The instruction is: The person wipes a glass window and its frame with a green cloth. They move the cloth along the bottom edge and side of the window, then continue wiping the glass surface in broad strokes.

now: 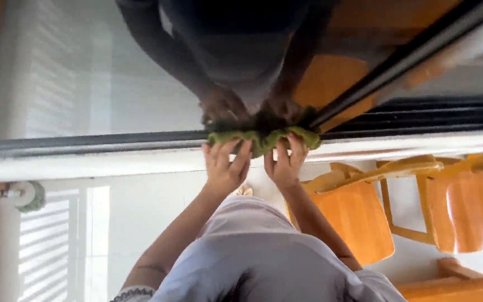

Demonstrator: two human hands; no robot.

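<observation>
A crumpled green cloth (264,138) lies bunched on the dark edge rail (85,143) of a glossy, reflective pane. Both my hands hold it side by side. My left hand (225,165) has its fingers over the cloth's left part, and my right hand (285,165) grips the right part. My forearms reach up from my light lilac shirt (252,257) at the bottom of the view. Above the rail, the pane shows a dark mirror image of my hands and body.
Orange wooden chairs (359,218) stand to the right, with another (468,207) further right. A mop head (32,196) on a pole sits at the left edge. A white floor with striped sunlight (57,246) lies below. A dark bar (409,53) runs diagonally at the upper right.
</observation>
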